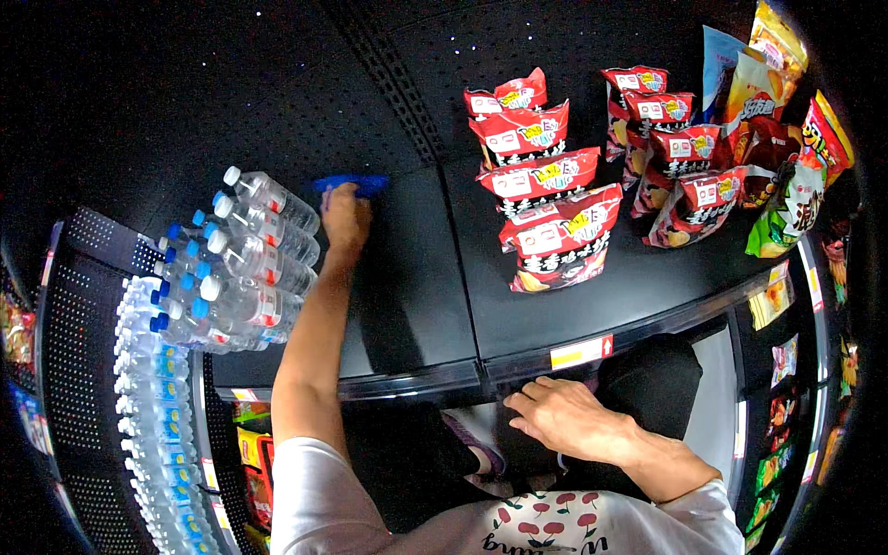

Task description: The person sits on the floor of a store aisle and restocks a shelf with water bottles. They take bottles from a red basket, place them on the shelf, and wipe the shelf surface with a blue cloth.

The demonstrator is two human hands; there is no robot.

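Note:
My left hand (345, 216) reaches deep over the black shelf board (409, 277). It is on a blue cloth (368, 184), which shows beyond and beside the fingers; how much cloth lies under the palm is hidden. Just left of that arm, clear plastic bottles (267, 260) with white and blue caps stand in a tight group. My right hand (555, 411) holds nothing and has its fingers loosely bent. It is just below the shelf's front edge, close to a price label (581, 352); whether it touches the edge I cannot tell.
Red-topped snack bags (562, 239) stand in a row right of the shelf seam, with a second row of snack bags (697, 208) farther right. Other colourful bags (787, 208) crowd the right end. More bottles (166, 416) line the lower left. A perforated metal panel (83, 333) is at far left.

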